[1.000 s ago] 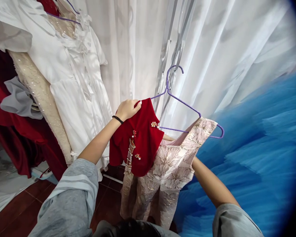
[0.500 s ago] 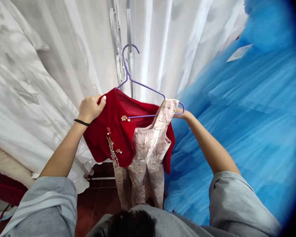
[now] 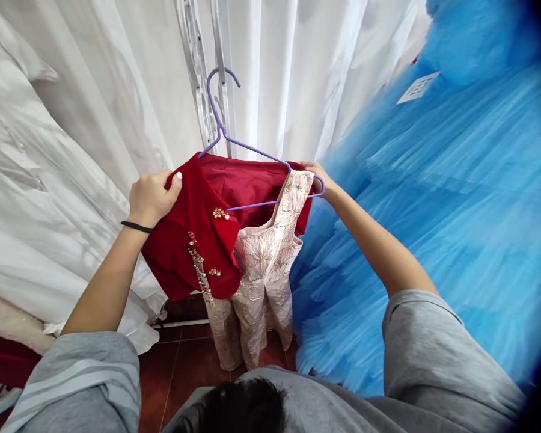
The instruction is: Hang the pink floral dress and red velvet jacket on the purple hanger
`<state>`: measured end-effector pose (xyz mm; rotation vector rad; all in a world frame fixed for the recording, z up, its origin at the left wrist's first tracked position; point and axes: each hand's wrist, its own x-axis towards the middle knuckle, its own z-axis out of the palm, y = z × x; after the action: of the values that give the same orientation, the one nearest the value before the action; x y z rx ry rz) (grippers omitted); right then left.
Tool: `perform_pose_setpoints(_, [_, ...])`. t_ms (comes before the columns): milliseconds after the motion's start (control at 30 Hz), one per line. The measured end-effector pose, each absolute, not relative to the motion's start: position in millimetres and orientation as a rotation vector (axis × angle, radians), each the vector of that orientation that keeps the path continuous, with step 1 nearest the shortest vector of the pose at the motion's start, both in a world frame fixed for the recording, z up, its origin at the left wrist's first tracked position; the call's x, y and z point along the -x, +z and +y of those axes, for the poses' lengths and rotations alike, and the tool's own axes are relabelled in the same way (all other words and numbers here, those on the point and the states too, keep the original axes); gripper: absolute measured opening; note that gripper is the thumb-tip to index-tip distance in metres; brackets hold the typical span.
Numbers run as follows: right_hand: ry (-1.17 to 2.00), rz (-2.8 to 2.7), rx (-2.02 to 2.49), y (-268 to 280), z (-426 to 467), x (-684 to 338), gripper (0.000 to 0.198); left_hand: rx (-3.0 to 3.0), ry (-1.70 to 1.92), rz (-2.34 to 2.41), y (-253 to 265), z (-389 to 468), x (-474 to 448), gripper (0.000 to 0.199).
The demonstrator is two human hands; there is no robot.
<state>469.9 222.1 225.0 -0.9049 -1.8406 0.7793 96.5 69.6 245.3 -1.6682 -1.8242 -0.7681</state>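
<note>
A red velvet jacket (image 3: 171,252) with beaded ornaments hangs over one shoulder of a purple hanger (image 3: 252,148). My left hand (image 3: 152,195) is closed on its shoulder at the left. Pale pink brocade covers a sleeveless dress (image 3: 270,252), whose one visible strap lies over the hanger's right arm. Behind that end of the hanger, my right hand (image 3: 319,179) is closed on the far side of the jacket, its fingers partly hidden by the strap and cloth. The jacket spreads open behind the dress, showing its red lining.
White draped cloth (image 3: 117,78) covers the back and left. A metal rack post (image 3: 222,66) stands behind the hanger hook. On the right bulges a blue tulle gown (image 3: 415,228) with a white tag (image 3: 418,88). Below is a dark red tiled floor (image 3: 187,367).
The jacket's right side has been raised and drawn out behind the hanger, with my right hand slightly higher. Hanger, garments and both hands appear a little farther left in view.
</note>
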Motion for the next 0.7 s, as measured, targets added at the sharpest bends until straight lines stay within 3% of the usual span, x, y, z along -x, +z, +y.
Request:
perform_pose_setpoints(133, [0.544,-2.136,0.907,248,213,-491,0.070,1.669,-0.792,-1.845,246,68,-98,0.037])
perform_pose_setpoints(233, [0.099,-2.427,1.060,251,201,-496,0.083,1.675,-0.808,-1.872,246,67,-99,0.036])
perform_pose_setpoints(367, [-0.374,-2.392,1.209,247,190,-498,0.077,1.707,-0.829,-1.868,246,61,-102,0.036])
perform_pose_setpoints(433, [-0.335,-2.353,1.296,248,190,-508,0.068,1.746,-0.860,-1.845,247,57,-104,0.036])
perform_pose_setpoints(567, [0.081,-2.460,1.328,271,188,-537,0.029,1.784,-0.927,-1.867,251,53,-107,0.036])
perform_pose_setpoints(700, [0.226,-2.447,1.470,314,156,-545,0.028,1.797,-0.936,-1.926,252,56,-106,0.037])
